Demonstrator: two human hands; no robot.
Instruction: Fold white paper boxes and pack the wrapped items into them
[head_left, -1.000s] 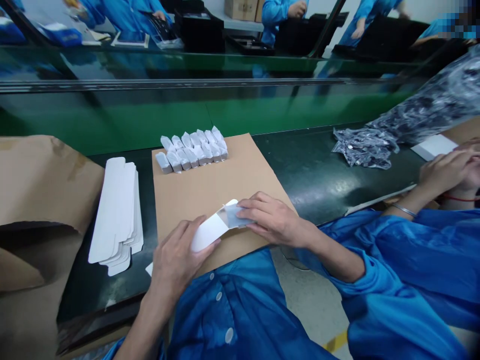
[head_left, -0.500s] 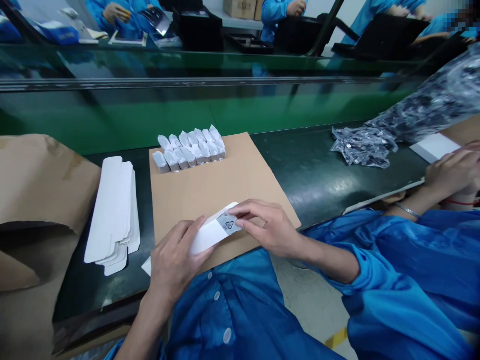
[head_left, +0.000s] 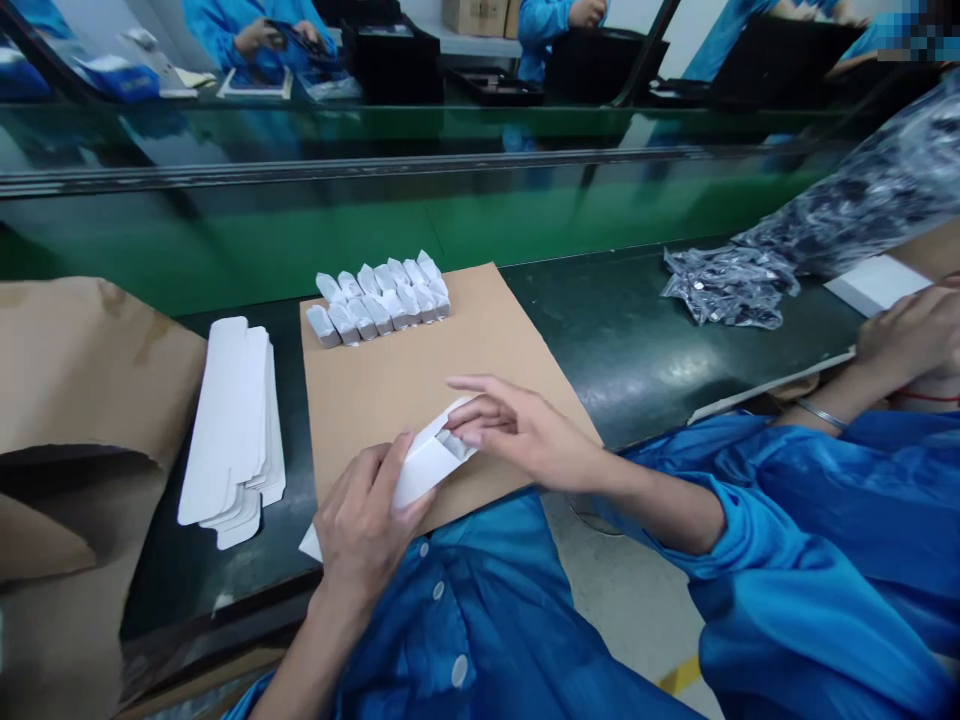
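As seen from the head camera, white carton (head_left: 427,470): held above lower edge of brown cardboard sheet (head_left: 480,340), long axis running lower left to upper right, open end pointing up-right, small pointed flap at lower left.
Left hand (head_left: 367,530): closed around carton's middle, firm hold.
Right hand (head_left: 525,430): open and spread, tips level with carton's open end, not gripping.
Key relation: open end faces right hand, which is nearer that end; left hand sits toward lower tip.
Around it: row of folded white boxes (head_left: 379,295) on far part of sheet; stack of flat white blanks (head_left: 229,430) left of sheet on dark green conveyor belt (head_left: 615,340); brown paper sack (head_left: 82,370) further left; plastic bag of silvery parts (head_left: 727,290) to right.
Co-worker: hand (head_left: 911,340) at far right, metal bangle (head_left: 821,413) on wrist.
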